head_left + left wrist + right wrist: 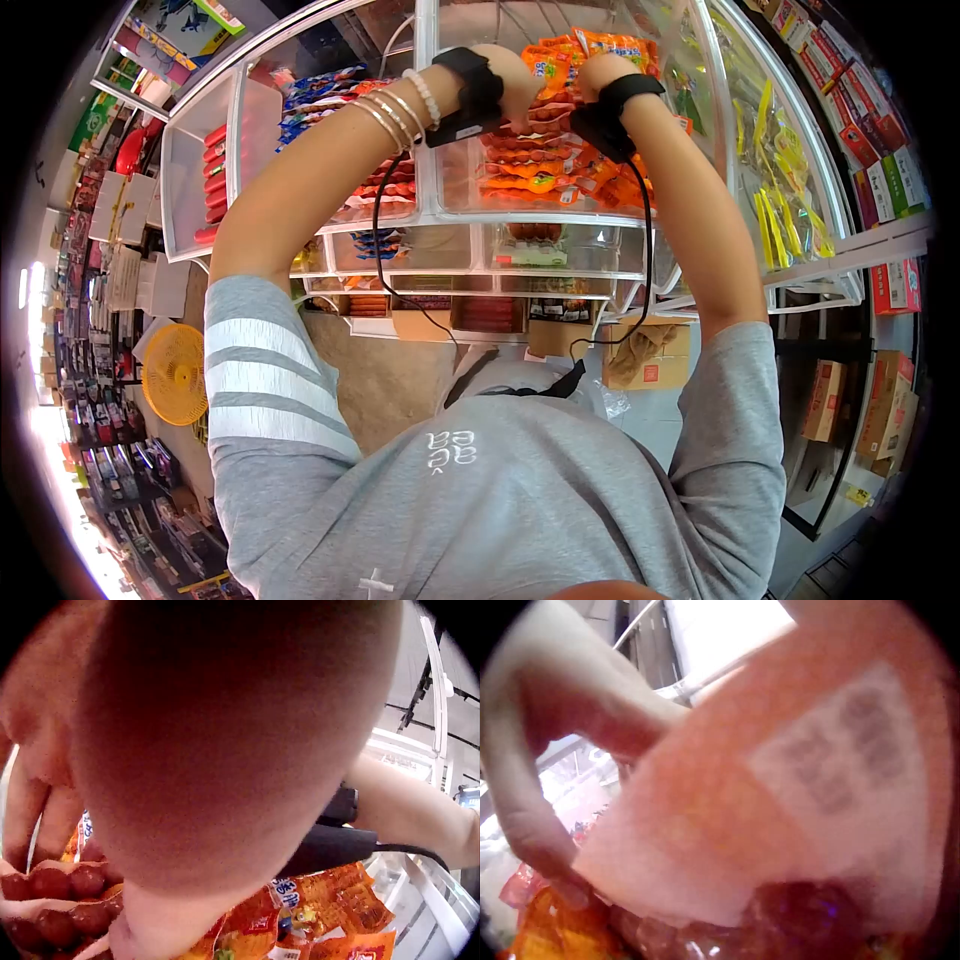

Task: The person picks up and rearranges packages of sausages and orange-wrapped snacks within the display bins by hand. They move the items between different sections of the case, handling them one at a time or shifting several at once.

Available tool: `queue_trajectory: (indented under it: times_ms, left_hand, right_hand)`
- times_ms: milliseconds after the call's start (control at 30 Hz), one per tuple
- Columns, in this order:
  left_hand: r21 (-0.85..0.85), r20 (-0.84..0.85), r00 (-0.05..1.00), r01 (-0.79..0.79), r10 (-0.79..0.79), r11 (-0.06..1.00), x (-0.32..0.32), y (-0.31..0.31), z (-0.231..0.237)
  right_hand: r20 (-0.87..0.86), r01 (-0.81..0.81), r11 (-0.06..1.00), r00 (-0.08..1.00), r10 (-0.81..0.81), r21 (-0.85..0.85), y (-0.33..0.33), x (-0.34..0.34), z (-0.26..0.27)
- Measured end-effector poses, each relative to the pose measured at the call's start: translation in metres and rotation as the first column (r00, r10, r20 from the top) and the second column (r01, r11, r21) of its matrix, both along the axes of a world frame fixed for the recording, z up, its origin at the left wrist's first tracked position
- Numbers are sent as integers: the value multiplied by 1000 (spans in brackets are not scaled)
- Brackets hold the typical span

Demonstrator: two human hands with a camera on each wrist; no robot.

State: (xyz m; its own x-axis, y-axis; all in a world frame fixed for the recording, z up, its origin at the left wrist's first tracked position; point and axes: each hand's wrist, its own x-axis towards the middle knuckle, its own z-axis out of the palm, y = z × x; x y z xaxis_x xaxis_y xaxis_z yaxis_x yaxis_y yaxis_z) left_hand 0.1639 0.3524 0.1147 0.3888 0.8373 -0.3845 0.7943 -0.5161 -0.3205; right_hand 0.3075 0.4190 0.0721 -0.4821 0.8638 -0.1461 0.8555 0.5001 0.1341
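Note:
Orange packets of sausages (530, 165) lie stacked in a clear display bin. My left hand (512, 82) reaches down over the pile from the left. In the left wrist view its thumb and fingers grip round a sausage packet (64, 885), with red-brown sausages between them. Close beside it, my right hand (604, 72) is curled at an orange packet at the back of the pile. A blurred orange sausage packet with a white label (840, 757) stands close before the right wrist camera, in the right hand's hold. Most of the right hand's fingers are hidden.
Blue and red sausage packets (325, 95) fill the compartment to the left. Yellow packets (775, 180) hang on the right. A white frame divider (427, 180) runs beside the left wrist. Black cables (377, 215) hang from both wrists. Lower shelves hold more goods.

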Motion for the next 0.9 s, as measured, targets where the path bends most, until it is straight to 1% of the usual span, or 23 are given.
queue_trajectory:
  times_ms: [33,100,167,200,233,300,333,367,433,467,533,567,600,633,667,700,733,767,833,867,900]
  left_hand:
    - [29,4,999,44,-44,999,-2,-4,1]
    - [42,-5,999,48,-48,998,-4,-10,0]
    - [60,-14,999,48,-47,997,-5,-11,-1]
    - [43,9,999,38,-39,998,-7,-9,-2]
    - [25,31,999,29,-30,999,-8,-8,-3]
    - [22,45,998,41,-41,999,-9,-8,-6]
    - [12,63,996,56,-56,998,-8,-8,-6]
    - [14,63,997,53,-54,998,-6,-9,-6]
    - [-4,51,998,-30,30,1000,-3,-13,-7]
    - [-4,54,998,-31,32,999,-3,-13,-5]
    - [-51,34,999,-38,39,998,-3,-12,-2]
    - [-50,39,998,-39,41,998,-5,-9,-6]
    - [-31,83,996,-35,38,999,-9,-4,-13]
    - [-12,126,991,-32,33,999,-10,-3,-14]
    - [-7,130,991,-42,42,999,-11,-1,-14]
    - [-60,73,996,-54,58,997,-6,0,-11]
    - [-112,15,997,-69,71,991,-4,0,-8]
    - [-111,19,997,-73,76,991,-6,0,-4]
    - [-170,80,980,-164,180,972,-8,1,9]
    - [-153,95,972,-198,213,968,-9,1,15]
    - [-137,115,976,-166,182,977,-12,14,13]
  right_hand:
    - [-40,53,999,998,-53,8,5,1,-3]
    - [-24,41,998,999,-41,36,10,6,-7]
    - [-176,198,978,967,-183,73,13,8,-5]
    - [-260,152,988,956,-136,42,57,11,-32]
    - [-263,149,988,956,-132,45,54,12,-25]
    - [-266,129,984,959,-94,119,51,15,-7]
    - [-210,111,987,974,-85,114,69,17,-13]
    - [-210,109,987,974,-83,115,82,21,-22]
    - [-492,129,991,866,-92,43,70,23,-11]
    - [-489,128,991,867,-91,43,70,23,-6]
    - [-448,136,982,892,-63,131,71,24,4]
    - [-443,133,982,894,-61,133,70,29,9]
    - [-579,268,941,809,-102,208,48,31,28]
    - [-705,405,878,700,-118,256,36,31,39]
    - [-702,396,880,704,-107,262,42,31,40]
    - [-837,368,898,547,1,242,48,35,40]
    - [-929,334,915,357,100,228,54,36,38]
    - [-927,330,916,361,103,230,59,34,33]
    - [-865,298,868,438,245,397,60,30,30]
    - [-865,303,867,439,242,395,62,28,30]
    - [-872,301,863,411,267,406,64,25,32]
